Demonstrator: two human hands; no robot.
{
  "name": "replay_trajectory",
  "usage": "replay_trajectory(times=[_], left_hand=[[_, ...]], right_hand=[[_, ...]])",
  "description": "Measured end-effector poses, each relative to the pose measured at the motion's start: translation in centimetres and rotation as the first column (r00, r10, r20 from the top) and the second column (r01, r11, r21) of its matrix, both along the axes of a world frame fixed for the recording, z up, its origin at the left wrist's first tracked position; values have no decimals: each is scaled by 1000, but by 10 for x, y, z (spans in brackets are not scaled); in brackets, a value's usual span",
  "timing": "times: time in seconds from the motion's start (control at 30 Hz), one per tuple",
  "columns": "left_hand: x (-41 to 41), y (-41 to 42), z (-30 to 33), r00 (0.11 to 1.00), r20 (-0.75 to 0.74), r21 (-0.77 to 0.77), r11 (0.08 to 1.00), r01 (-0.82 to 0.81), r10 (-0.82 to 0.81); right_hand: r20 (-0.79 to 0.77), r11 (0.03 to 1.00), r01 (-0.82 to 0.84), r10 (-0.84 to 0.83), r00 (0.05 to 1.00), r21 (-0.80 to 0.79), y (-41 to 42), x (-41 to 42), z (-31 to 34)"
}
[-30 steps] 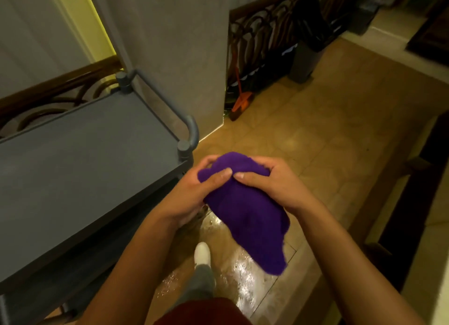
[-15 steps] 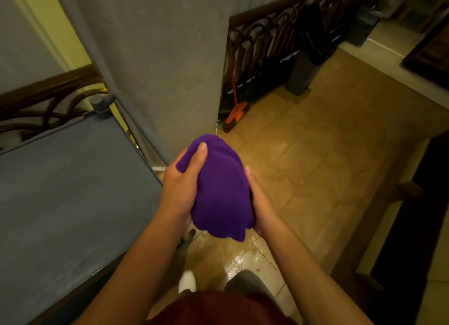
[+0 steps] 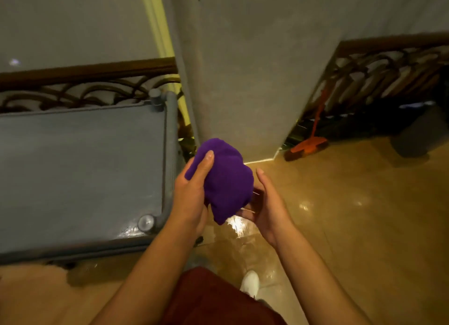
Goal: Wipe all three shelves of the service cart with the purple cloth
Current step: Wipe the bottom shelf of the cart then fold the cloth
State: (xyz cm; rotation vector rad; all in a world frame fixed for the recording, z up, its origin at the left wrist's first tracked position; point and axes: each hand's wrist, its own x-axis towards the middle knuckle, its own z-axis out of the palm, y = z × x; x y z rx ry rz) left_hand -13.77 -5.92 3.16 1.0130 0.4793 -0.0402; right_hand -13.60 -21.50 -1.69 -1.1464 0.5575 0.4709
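Observation:
The purple cloth [image 3: 224, 179] is bunched into a ball in front of me, just right of the cart's end. My left hand [image 3: 192, 193] grips it from the left, thumb pressed on top. My right hand [image 3: 266, 203] is cupped beside it, palm facing the cloth and fingers spread, fingertips near its lower edge. The grey service cart [image 3: 80, 174] stands to the left, its top shelf bare, its tubular handle [image 3: 171, 154] next to my left hand. The lower shelves are hidden under the top one.
A grey pillar [image 3: 243, 82] rises right behind the cloth. Wood-topped iron railings [image 3: 85, 91] run behind the cart and at the right. An orange broom [image 3: 308, 145] and a dark bin [image 3: 413, 135] stand by the right railing. The tiled floor [image 3: 340, 215] is glossy and wet.
The cloth went from hanging loose to a tight bundle. My right hand has come off its side and opened. The view swung, so the cart's end now faces me.

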Motion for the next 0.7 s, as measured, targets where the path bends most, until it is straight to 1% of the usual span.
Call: replay_trajectory(times=[0.07, 0.1, 0.13, 0.2, 0.23, 0.33, 0.4, 0.47, 0.57, 0.63, 0.7], left_hand=[[7, 2, -1, 997, -47, -76, 995, -61, 58], [12, 8, -1, 994, -59, -93, 991, -99, 94], [16, 17, -1, 989, -77, -88, 987, -134, 127], [25, 37, -3, 981, -93, -55, 983, -175, 169], [30, 54, -6, 970, -88, -20, 973, -231, 228], [43, 87, -17, 944, -53, 113, 941, -319, 326], [57, 112, -29, 905, -37, 204, 890, -408, 424], [75, 132, -40, 876, -24, 283, 843, -457, 482], [102, 152, -54, 883, 12, 314, 837, -448, 469], [117, 157, -67, 897, 21, 386, 824, -414, 441], [130, 156, -86, 906, -25, 442, 818, -369, 422]], right_hand=[[-25, 974, -76, 83, 996, 214, 10, 27, 6], [-41, 949, -108, 125, 991, 297, 19, 41, 7], [-47, 922, -133, 161, 986, 363, 27, 53, 7], [-29, 895, -183, 213, 977, 406, 41, 75, 3], [-23, 881, -245, 277, 961, 404, 55, 91, 0], [26, 853, -354, 373, 927, 383, 73, 125, -7], [22, 824, -428, 454, 891, 371, 87, 147, -15], [8, 824, -465, 489, 872, 324, 99, 165, -23], [-12, 843, -450, 474, 881, 296, 112, 185, -41], [-36, 853, -439, 467, 884, 283, 116, 197, -53], [-55, 860, -441, 469, 881, 257, 115, 205, -68]])
